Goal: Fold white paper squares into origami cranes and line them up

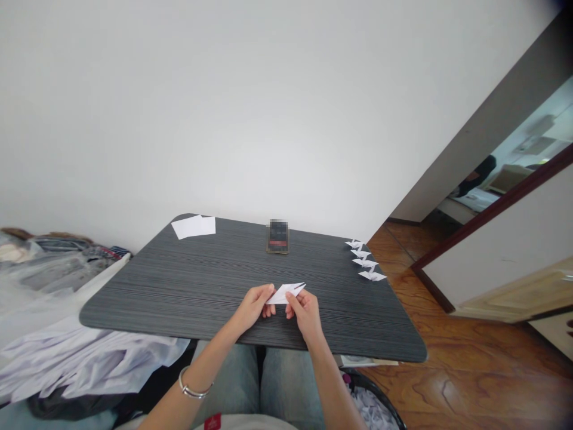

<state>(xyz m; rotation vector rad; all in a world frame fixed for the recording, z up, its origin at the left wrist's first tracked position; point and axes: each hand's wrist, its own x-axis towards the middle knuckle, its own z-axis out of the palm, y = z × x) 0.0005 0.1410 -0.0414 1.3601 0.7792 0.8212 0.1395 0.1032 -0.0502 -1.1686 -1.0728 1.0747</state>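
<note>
Between my two hands, over the near part of the dark table, is a piece of folded white paper with a pointed, kite-like outline. My left hand pinches its left tip between thumb and fingers. On the right side my right hand grips it, thumb on top and fingers beneath; a slit shows between two points there. Folded paper cranes, several of them, stand in a row along the table's right edge.
White paper sheets lie at the far left corner. A phone rests near the wall. Cloth and plastic are heaped left of the table. A bin of paper scraps stands below right. Another person is visible through the doorway.
</note>
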